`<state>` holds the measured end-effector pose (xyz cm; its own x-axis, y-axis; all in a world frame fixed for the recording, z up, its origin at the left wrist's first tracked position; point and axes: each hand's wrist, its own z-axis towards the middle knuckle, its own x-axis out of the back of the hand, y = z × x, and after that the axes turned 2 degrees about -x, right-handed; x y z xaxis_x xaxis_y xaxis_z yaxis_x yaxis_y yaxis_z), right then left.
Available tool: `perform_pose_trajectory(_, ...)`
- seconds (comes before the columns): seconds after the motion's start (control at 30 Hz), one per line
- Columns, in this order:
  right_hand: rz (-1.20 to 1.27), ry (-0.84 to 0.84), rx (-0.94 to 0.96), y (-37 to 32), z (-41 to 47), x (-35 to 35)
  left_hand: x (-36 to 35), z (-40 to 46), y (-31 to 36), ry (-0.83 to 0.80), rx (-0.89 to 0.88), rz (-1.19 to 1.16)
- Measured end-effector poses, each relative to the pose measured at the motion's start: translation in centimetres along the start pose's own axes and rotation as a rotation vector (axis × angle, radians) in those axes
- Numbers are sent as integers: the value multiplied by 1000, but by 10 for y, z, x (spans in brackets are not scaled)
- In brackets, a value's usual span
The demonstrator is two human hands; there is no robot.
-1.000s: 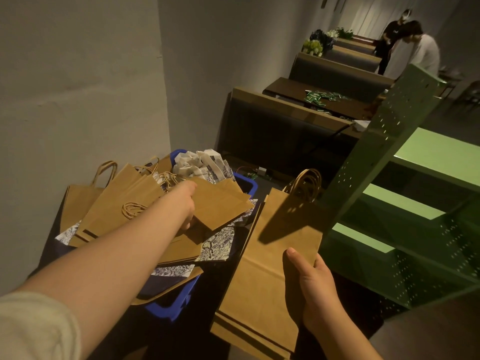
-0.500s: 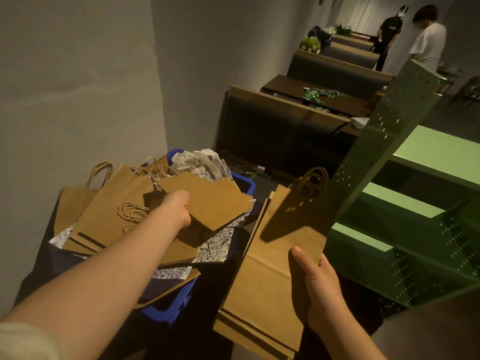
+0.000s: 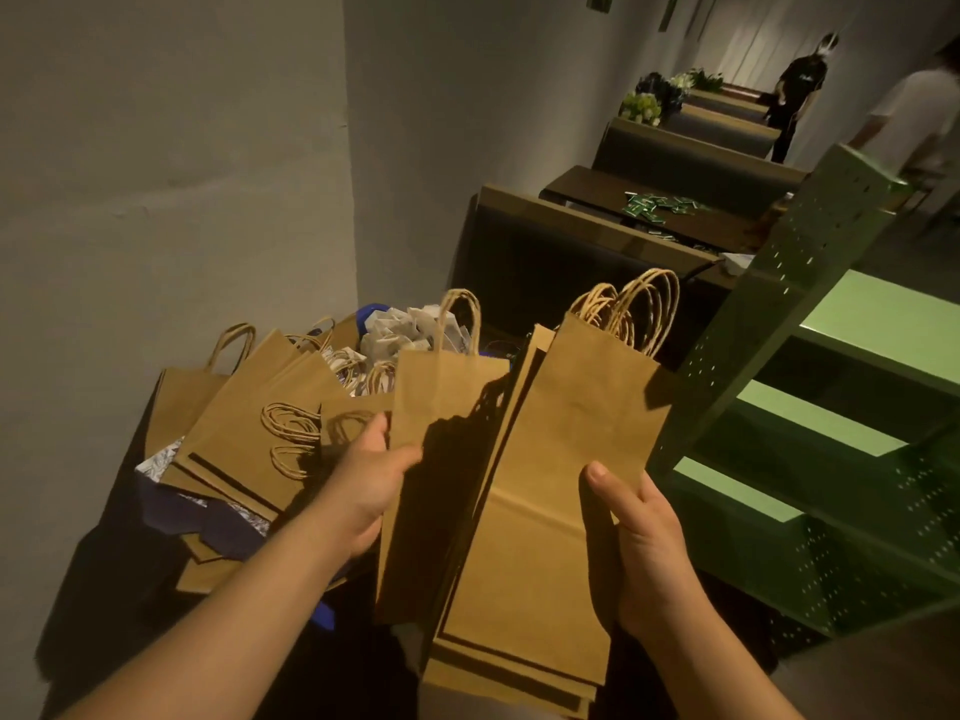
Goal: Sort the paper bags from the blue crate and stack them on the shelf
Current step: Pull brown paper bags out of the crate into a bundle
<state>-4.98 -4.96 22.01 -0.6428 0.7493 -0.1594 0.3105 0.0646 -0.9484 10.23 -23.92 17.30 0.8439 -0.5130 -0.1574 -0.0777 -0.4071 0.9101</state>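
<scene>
My right hand [image 3: 641, 543] grips a flat stack of brown paper bags [image 3: 561, 459] by its right edge, thumb on top, twine handles pointing away. My left hand [image 3: 371, 485] holds a single brown paper bag [image 3: 441, 407] upright just left of that stack, its edge touching or overlapping the stack. Behind my left arm the blue crate [image 3: 322, 613] is mostly hidden under a heap of brown bags [image 3: 249, 433], white patterned bags [image 3: 400, 330] and blue printed ones. The green metal shelf [image 3: 831, 423] stands at the right with bare boards.
A grey wall [image 3: 182, 174] runs along the left. Dark booth benches [image 3: 566, 252] and a wooden table [image 3: 649, 210] with green packets stretch beyond the crate. Two people [image 3: 795, 90] stand far down the room near potted plants.
My left hand has lifted one brown bag out of the crate heap and brought it right, up against the stack. My right hand and its stack have risen slightly.
</scene>
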Motion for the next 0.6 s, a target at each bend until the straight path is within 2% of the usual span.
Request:
perform_pose_trajectory(0.2,-99,-24,-2,1,-5,-6,-22,-23,-21,-78,23,-71)
perform_pose_trajectory(0.37,-141,-7,-15,10,-4,-5,-36,-39,-23,-38,11,-267)
perform_pose_trajectory(0.53,-218,-49,-43,19,-6,-4,-41,-49,-26,-167,13,-216)
perform_pose_trajectory(0.6,-257,-64,-43,22,-8,-7,-46,-53,-25,-180,16,-112)
